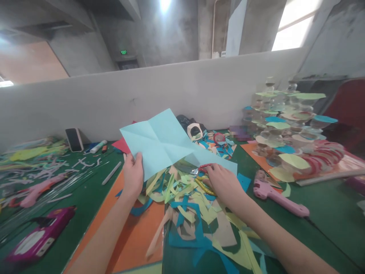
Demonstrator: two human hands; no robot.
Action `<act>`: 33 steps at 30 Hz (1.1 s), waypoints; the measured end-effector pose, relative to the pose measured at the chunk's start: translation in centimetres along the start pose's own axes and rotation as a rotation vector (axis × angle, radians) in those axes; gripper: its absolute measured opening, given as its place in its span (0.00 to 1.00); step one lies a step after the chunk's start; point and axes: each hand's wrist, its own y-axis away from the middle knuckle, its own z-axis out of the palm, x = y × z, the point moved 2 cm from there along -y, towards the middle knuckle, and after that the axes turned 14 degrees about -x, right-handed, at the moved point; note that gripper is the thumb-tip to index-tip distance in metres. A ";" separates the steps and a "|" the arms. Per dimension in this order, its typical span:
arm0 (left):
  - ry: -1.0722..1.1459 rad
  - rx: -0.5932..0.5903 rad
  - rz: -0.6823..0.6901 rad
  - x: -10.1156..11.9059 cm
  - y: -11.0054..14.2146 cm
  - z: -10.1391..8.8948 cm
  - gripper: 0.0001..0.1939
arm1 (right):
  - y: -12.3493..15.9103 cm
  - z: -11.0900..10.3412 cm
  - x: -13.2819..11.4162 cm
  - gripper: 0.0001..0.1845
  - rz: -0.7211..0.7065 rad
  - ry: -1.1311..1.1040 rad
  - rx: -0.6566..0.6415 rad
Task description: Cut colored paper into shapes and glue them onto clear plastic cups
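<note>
Rm w/ bare concrete walls; a pale partition [159, 87] runs behind a green table [327, 201] heaped w/ craft stuff.

L hand [134, 173] pinches the lower L part of a lt. blue sheet [159, 144], thumb on the near face, fingers mostly hidden behind. Sheet is up off the table, tilted, creased across the middle, spreading up & to the R from that hand. R hand [224, 182] is closed round the handles of scissors [194, 172], one red, one yellow; blades point L, just by the sheet's lower R edge. Can't tell if they touch it. Sheet thus sits up & L of R hand.

Another lt. blue area [219, 161] shows behind R hand; unclear if same pc. or separate.

Under/btwn hands: pile of paper scraps [185, 190], yellow-green, blue & beige, partly over an orange sheet [142, 232].

Further out, R side: pink glue gun [285, 201] w/ cord, then a stack of clear cups [269, 133] w/ colored paper discs. L side: gray stick [111, 173], 2nd pink gun [42, 188], magenta box [40, 238], phone [74, 139] leaning on the partition.
</note>
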 end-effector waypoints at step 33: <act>0.156 0.188 -0.108 2.7 1.4 0.4 0.12 | 2.8 -1.7 0.5 0.31 -0.234 -0.722 -0.439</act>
